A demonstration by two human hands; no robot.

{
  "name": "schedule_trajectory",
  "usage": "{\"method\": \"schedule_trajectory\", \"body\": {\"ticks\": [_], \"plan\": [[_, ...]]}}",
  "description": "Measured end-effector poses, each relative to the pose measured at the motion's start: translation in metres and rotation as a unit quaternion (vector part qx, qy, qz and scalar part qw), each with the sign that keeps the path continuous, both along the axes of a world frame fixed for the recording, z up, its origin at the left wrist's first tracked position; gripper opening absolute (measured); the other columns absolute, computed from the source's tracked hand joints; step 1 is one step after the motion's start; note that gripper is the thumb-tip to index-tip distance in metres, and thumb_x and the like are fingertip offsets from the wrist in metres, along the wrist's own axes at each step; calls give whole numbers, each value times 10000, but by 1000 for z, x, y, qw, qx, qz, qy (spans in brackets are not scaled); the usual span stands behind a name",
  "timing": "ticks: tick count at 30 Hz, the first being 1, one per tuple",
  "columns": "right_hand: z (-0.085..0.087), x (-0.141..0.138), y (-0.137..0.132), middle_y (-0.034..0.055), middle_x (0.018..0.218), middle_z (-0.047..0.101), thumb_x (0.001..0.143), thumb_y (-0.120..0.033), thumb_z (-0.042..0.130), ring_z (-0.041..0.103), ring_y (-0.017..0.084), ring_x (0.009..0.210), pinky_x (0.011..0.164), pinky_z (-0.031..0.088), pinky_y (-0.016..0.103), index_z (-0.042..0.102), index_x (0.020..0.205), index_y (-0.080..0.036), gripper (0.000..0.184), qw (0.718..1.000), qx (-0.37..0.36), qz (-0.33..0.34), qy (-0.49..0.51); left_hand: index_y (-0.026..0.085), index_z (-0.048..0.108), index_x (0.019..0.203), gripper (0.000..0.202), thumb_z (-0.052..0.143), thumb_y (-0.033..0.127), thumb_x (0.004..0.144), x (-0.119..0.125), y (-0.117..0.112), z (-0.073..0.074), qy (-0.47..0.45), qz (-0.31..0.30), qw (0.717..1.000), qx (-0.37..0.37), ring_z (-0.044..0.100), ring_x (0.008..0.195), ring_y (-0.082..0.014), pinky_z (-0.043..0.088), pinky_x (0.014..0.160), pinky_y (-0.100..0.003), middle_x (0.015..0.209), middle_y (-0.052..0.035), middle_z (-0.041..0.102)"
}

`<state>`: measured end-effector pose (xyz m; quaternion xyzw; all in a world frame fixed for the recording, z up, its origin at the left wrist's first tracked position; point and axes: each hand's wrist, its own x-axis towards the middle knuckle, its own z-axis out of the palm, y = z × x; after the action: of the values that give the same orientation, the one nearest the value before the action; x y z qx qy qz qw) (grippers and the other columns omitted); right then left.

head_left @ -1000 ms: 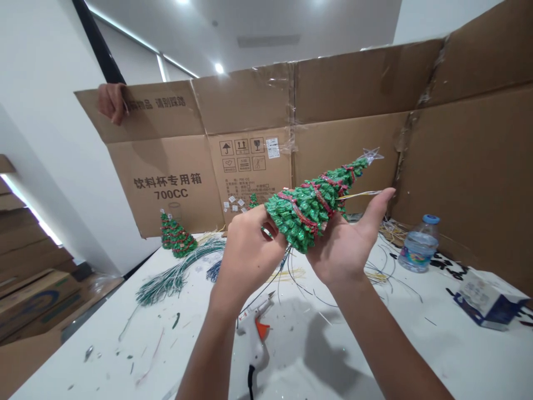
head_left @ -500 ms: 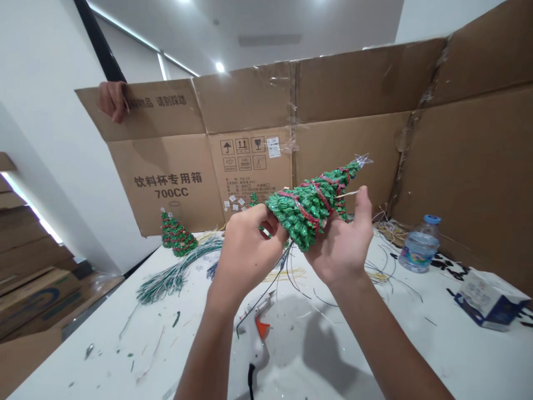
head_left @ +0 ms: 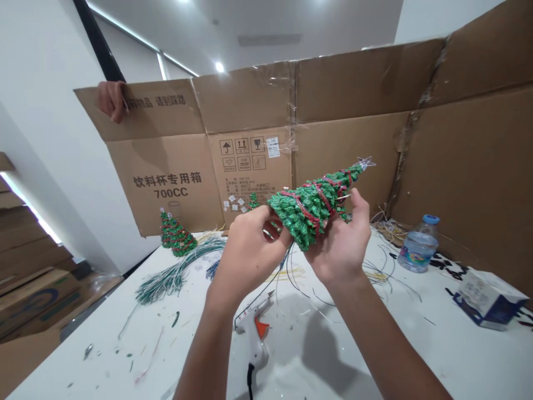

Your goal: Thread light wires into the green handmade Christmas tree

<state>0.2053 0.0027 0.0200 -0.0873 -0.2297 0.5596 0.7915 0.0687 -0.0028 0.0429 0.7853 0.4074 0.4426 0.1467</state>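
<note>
A small green Christmas tree with red garland and a clear star on its tip is held tilted above the table, its top pointing right. My left hand is closed on the base end, fingertips partly hidden behind it. Under the tree's side, my right hand supports it, with the thumb raised near a thin pale wire sticking out of the branches. Dark wires hang below the base. A white glue gun with an orange trigger lies on the table beneath.
Other decorated trees stand at the back left, near a bundle of green-white wires. On the right are a water bottle and a blue-white box. Cardboard walls the back; another person's hand grips its top left.
My right thumb has lowered and pressed closer to the tree, and less of the pale wire shows. The tree has shifted very slightly to the right.
</note>
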Motion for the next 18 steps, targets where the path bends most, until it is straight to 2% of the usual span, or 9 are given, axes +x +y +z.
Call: {"method": "schedule_trajectory", "body": {"ticks": [9,18], "plan": [[2,-1,0,42,1018,821,949,-727,601,791,311,1103,1045,652,509,816,1015,-255,523,1000,-3,-6,-5,208,772,831,103,697,231,899,1,-2,2,-12,-4,1000,4,647,680,-157,516,640,-305,773,6,767],[0,-1,3,28,977,829,965,-694,613,797,290,1054,1015,659,481,832,993,-263,484,1000,-7,-17,-12,206,783,859,127,673,218,921,2,-1,-1,-16,-12,1000,14,727,735,-181,550,713,-335,818,-7,800]]}}
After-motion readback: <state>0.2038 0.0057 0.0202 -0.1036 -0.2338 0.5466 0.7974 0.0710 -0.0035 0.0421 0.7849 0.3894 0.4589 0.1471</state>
